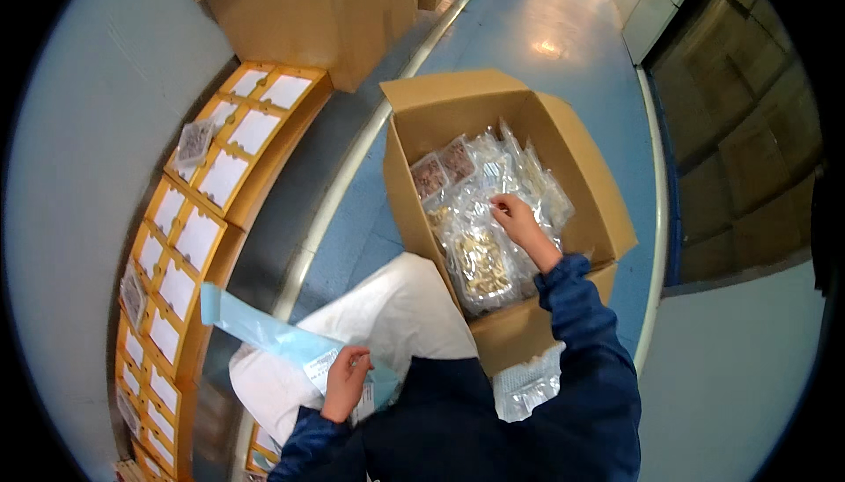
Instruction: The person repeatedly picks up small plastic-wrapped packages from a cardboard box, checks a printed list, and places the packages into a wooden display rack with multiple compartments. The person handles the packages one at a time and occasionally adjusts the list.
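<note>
My right hand (518, 220) reaches into an open cardboard box (515, 341). Its fingertips are pinched at clear plastic bags; whether they hold the plastic is too small to tell. Just beneath them lies a clear bag of gold-coloured small parts (482, 262). Reddish-brown parts in clear packs (443, 169) sit at the box's far left, beside other clear bags (528, 174). Low over my lap, my left hand (346, 382) is closed, its fingers curled. It is against a light blue plastic strip or bag (255, 322) with white labels (319, 367); what is inside its fingers is hidden.
Along the left wall runs an orange-yellow rack (224, 209) with white cards and a few small clear containers (194, 143). Large cartons (282, 24) stand at the far left. A silvery clear bag (528, 385) lies by the box's near side. Blue floor (546, 51) stretches beyond.
</note>
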Motion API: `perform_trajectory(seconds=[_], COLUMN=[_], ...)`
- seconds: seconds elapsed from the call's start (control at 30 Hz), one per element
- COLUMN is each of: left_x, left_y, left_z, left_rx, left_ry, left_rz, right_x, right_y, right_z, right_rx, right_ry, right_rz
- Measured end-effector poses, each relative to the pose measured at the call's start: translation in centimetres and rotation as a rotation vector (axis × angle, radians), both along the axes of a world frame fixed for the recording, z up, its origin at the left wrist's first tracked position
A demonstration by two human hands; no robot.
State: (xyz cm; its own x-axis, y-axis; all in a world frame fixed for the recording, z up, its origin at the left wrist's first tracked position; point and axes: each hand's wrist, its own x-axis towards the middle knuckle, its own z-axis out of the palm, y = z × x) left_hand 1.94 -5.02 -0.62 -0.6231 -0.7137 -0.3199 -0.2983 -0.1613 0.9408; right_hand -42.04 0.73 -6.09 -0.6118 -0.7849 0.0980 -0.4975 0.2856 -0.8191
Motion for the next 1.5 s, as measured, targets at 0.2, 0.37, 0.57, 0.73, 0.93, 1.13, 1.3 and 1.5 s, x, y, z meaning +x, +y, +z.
perform_trajectory(seconds=[0.2,0.37,0.57,0.73,0.93,1.13,1.3,1.5], left_x=[2.2,4.0,4.4,5.3,4.6,4.4,5.7,8.3], left_y=[-2.7,-3.6,-3.9,-4.7,-3.9,-2.5,-1.5,-0.4], left_z=[2.5,2.4,1.3,2.5,3.7,4.3,6.0,6.3], left_rx=[0.108,0.102,0.127,0.049,0.075,-0.061,0.004,-0.029], left_ry=[-0.014,-0.086,-0.052,-0.029,0.045,0.030,0.146,0.180], left_rz=[0.316,0.422,0.472,0.507,0.475,0.399,0.430,0.520], right_x=[-5.9,-5.6,-6.7,-8.1,-2.8,4.9,10.2,12.3], right_y=[-13.0,-16.7,-16.2,-11.1,1.9,8.7,11.7,12.6], right_z=[-13.1,-18.9,-16.7,-5.8,10.6,9.2,4.7,5.0], right_rx=[0.384,0.387,0.204,-0.274,-0.557,-0.301,0.139,0.165], right_ry=[0.024,-0.029,0.169,-0.186,-0.577,-0.746,-0.611,-0.634], right_rz=[-0.058,-0.260,-0.237,-0.233,0.022,0.216,0.282,0.320])
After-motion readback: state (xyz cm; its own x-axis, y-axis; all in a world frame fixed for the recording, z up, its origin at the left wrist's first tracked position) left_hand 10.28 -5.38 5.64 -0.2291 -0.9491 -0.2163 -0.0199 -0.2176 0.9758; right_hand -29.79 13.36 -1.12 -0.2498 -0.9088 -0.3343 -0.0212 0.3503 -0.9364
